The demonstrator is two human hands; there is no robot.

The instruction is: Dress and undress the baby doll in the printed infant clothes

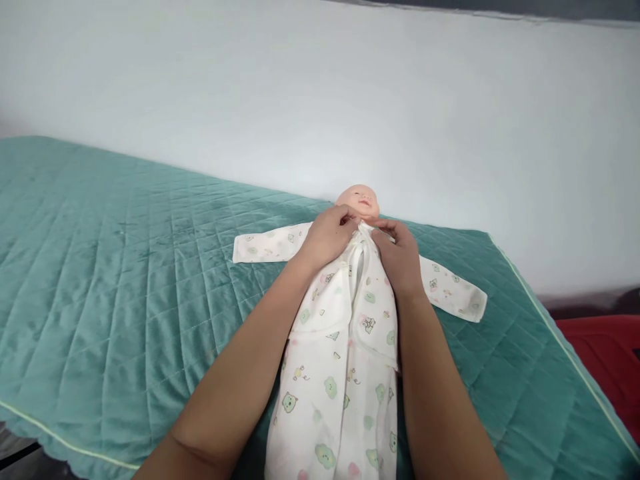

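Note:
A baby doll [361, 199] lies on its back, its head toward the wall. White baby clothes [325, 393] with green and pink animal prints cover its body, the sleeves spread out to both sides. At the neckline, my left hand [330, 233] pinches the collar from the left. My right hand [400, 250] grips the collar from the right, its fingers close to those of the left. Below the hands the front of the garment hangs in two panels. My fingertips partly hide the doll's neck and the collar edge.
A green quilted cover [165, 280] with pale piping lies under the doll. Behind it rises a white wall [300, 100]. Beyond the cover's right edge stands a red plastic object [603, 360], perhaps a chair.

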